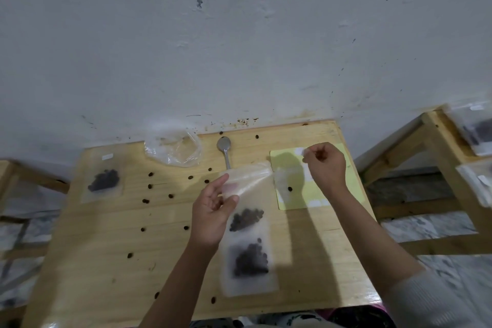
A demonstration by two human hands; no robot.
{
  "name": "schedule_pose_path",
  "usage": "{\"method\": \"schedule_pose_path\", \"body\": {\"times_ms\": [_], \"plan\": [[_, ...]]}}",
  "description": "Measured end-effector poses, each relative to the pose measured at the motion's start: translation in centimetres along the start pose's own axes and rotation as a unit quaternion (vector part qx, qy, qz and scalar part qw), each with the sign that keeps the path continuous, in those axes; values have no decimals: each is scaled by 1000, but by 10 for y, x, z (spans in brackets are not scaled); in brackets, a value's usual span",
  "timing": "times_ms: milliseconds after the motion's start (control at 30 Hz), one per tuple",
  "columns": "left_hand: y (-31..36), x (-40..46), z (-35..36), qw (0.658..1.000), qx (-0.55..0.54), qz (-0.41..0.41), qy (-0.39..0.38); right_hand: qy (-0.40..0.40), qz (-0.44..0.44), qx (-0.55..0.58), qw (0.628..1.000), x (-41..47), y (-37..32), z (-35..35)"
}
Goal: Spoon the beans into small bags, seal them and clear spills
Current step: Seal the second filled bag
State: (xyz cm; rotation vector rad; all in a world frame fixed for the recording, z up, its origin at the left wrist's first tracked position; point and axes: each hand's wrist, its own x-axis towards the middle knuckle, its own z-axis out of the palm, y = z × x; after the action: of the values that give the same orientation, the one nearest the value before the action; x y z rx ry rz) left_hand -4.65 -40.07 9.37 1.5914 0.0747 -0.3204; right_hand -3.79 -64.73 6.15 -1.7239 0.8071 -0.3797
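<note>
**Bagging beans: left hand on bag, right hand picking a label**

I see the left hand [213,208] holding a small clear bag [246,200] of beans [246,218] by its upper part, thumb and fingers pinching the plastic. The bag is tilted, its mouth toward the spoon [224,150], beans pooled at its low end.

Right hand [323,165] is over the yellow sheet [332,198], fingers curled, pinching a small white label [302,152] at the sheet's far edge. One loose bean [290,189] lies on the sheet, near its left side.

Relative to the held bag:
- a second filled bag [250,266] lies flat on the bench [106,261] just nearer me; whether they touch I can't tell
- a third filled bag [103,180] with a white label lies well to the left
- the spoon lies just beyond, bowl toward the wall
- a crumpled big clear bag [173,148] lies beyond and left, at the bench's far edge
- spilled beans [150,174] scattered to the left and nearer me

More bagged beans [479,133] sit on a side bench far right, blurred.
</note>
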Motion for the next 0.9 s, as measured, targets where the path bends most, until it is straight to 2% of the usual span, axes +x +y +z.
{"method": "schedule_pose_path", "body": {"times_ms": [100,167,300,500,700,833,900], "plan": [[2,0,-3,1000,-16,6,-7,-55,-28,133,989,-50,-27,-1],[4,-1,-2,1000,-1,18,-13,-91,-43,164,981,-80,-40,3],[8,-7,2,999,-9,38,-22,-112,-33,153,981,-111,-51,18],[19,-19,9,997,-48,39,35,-88,-27,142,986,-131,-58,28],[15,-28,5,997,-43,34,62,-63,-30,134,988,-146,-57,32],[16,-37,2,996,-39,41,66,-63,-48,89,993,-153,-53,35],[18,-41,0,996,-41,45,67,-38,-66,60,995,-156,-49,37]]}}
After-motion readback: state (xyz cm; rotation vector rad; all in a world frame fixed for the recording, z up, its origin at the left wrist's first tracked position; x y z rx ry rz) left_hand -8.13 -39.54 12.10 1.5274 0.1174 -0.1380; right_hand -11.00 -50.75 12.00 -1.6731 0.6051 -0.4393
